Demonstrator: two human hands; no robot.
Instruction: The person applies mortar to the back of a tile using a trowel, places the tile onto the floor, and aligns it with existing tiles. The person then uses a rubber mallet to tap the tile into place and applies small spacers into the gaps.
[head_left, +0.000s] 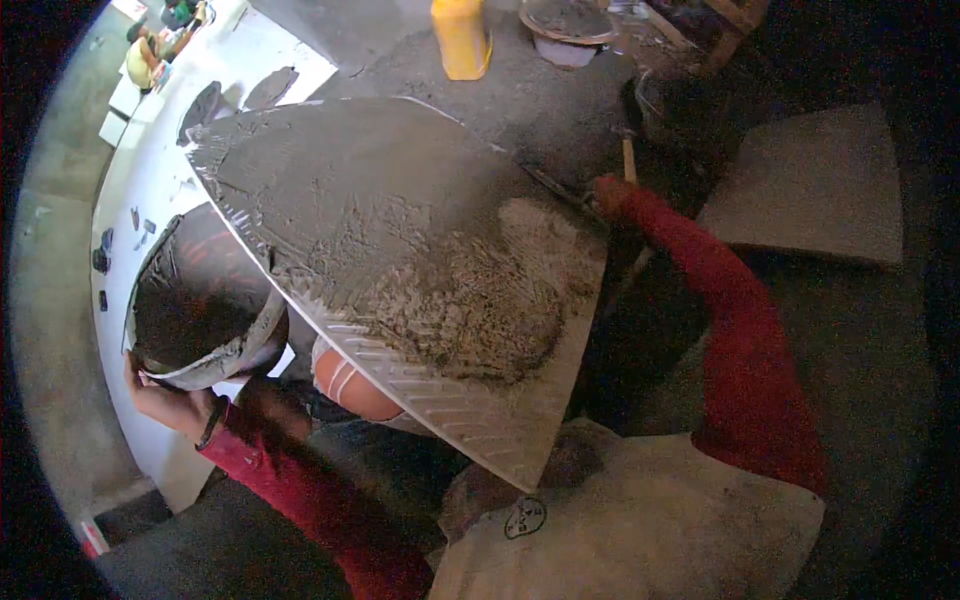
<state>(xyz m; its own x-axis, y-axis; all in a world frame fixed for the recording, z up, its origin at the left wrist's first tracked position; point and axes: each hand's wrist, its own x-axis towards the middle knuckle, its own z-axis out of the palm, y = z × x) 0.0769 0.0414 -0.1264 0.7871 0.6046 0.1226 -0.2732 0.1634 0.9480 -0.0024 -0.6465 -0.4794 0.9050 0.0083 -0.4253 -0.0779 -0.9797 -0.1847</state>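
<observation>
- Spanning the centre between both hands, a pale ribbed panel (495, 430) points one corner toward the person.
- Grey wet paste (490, 290) covers most of it: smoother at the far end, lumpy and ridged nearer; ribs show bare along the near edge.
- Left hand (160, 398): fingers curled on the rim of a round tub (185, 377), dark inside and paste-smeared.
- Right hand (613, 197): closed around the end of a long flat tool (555, 187) at the panel's right edge; exact finger placement cannot be told.
- Beyond, the grey-coated floor (520, 105) bears a yellow container (462, 45) and a basin (568, 48).
- Flat slab (815, 190) at right; plain wall (60, 240) at left.
</observation>
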